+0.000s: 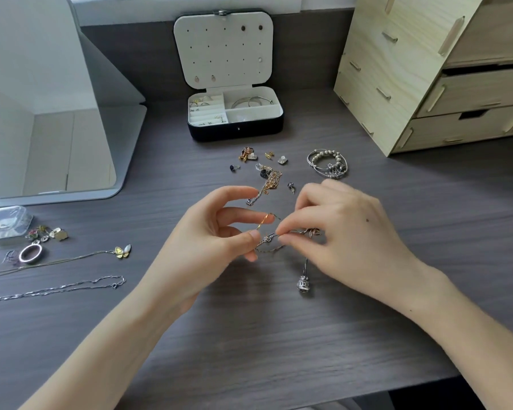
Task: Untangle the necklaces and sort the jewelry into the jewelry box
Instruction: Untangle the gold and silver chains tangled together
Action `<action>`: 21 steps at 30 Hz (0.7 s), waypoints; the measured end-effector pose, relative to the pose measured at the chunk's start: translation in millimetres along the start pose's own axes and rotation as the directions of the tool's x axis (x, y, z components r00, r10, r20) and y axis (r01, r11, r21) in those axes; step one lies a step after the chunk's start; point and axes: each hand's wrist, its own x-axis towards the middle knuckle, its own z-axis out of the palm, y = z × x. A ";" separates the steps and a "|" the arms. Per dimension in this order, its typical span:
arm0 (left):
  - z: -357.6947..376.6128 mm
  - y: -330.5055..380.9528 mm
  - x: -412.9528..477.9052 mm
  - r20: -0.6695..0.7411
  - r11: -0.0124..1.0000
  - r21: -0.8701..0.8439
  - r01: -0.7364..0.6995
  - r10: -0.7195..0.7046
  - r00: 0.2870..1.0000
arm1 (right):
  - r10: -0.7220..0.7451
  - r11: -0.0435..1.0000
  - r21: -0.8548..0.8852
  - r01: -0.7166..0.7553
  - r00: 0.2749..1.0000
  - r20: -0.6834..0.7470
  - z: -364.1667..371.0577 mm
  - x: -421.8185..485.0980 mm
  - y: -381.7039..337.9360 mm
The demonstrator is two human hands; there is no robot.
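Both hands are occupied: the tangled necklaces (pixel 274 238) are held between them, low over the desk (pixel 249 350). On the left hand (pixel 214 232) the thumb and lower fingers (pixel 251 236) are pinched on the knot, and a gold chain loop (pixel 263 222) is laid across one fingertip. The index is raised and curled, nothing touched. On the right hand (pixel 350 235) the fingertips are closed on the same knot from the opposite side. Which strand is gripped cannot be told, as it is blurred and part of the tangle is hidden behind those fingers.

A silver pendant (pixel 303 284) is hung on a chain below the right fingers; contact with the desk cannot be told. Just beyond the fingers a second chain pile (pixel 268 177) and loose studs are seen, with beaded bangles (pixel 328 165) beyond and to the right. Further beyond, the jewelry box (pixel 258 130) is stood with its lid up. Bangles are visible inside; the smaller pieces are too small to identify. Well left of the fingers, a butterfly necklace (pixel 122 251) and a silver chain (pixel 57 290) are cut off by the frame edge.
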 end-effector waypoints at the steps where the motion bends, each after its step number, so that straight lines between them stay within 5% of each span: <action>1: -0.5 -1.1 0.0 -0.007 1.000 0.005 0.003 -0.003 1.000 | -0.033 0.999 -0.004 0.033 0.999 0.005 5.3 1.9 -2.6; 15: -5.3 -8.3 5.3 -0.072 0.998 0.065 0.003 0.002 0.997 | -0.076 0.993 -0.089 0.082 0.994 0.078 33.3 10.6 -6.6; 21: -7.5 -13.0 9.9 -0.099 0.972 0.230 -0.048 0.072 0.992 | 0.103 0.958 0.252 -0.140 0.983 0.154 1.5 17.0 -4.5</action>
